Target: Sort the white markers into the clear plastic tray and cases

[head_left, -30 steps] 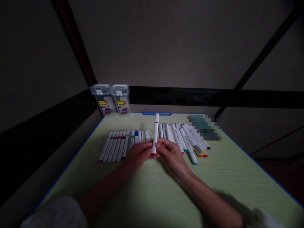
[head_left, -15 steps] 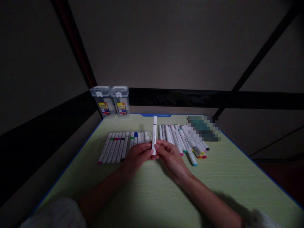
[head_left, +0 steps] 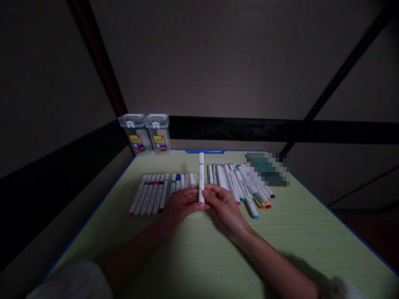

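Right hand (head_left: 226,209) is pinching a slim white capped marker with a thin dark reddish band (head_left: 201,172) near its lower end, thumb pressing on the front; its fingertips behind are mostly hiding. Left hand (head_left: 179,207) is curling part-closed at the same end, thumb touching the bottom; whether it is gripping or only steadying, cannot tell. Marker is standing roughly upright between both hands, above the pale green wood-grain table (head_left: 199,257); its lettering isn't reading clearly. Left hand is covering the lower ends of some white markers in the left-hand row (head_left: 149,195). Pixelation is masking a greenish flat item (head_left: 268,168) and part of the loose white marker pile (head_left: 232,182). Fluffy pale sleeves (head_left: 75,282) are running out of frame.
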Demonstrator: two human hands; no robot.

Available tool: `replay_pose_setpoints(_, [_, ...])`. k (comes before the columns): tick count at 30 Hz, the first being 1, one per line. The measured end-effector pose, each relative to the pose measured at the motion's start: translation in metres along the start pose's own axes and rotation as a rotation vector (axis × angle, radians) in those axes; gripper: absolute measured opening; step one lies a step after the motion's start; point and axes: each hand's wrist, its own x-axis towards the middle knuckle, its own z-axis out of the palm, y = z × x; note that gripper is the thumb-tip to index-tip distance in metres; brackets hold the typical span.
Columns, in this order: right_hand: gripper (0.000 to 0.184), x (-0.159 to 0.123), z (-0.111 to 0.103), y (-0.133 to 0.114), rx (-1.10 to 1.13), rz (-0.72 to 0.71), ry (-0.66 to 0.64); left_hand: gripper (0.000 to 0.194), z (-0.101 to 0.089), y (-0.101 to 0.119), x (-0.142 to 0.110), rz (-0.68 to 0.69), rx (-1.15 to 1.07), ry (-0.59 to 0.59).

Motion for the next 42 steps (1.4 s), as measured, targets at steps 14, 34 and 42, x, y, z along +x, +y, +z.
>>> replay_pose_setpoints(14, [0.023, 0.0, 0.0, 0.0, 0.033, -0.006, -0.019, 0.026, 0.0, 0.0, 0.0, 0.031, 0.007, 0.026])
replay_pose_setpoints(34, [0.023, 0.0, -0.002, -0.006, 0.022, -0.082, 0.06, 0.014, 0.005, 0.008, -0.002, 0.08, 0.044, 0.094])
replay_pose_setpoints(42, [0.026, -0.002, 0.0, -0.005, -0.016, -0.01, 0.007, 0.02, 0.0, 0.012, 0.001, 0.248, 0.003, 0.3])
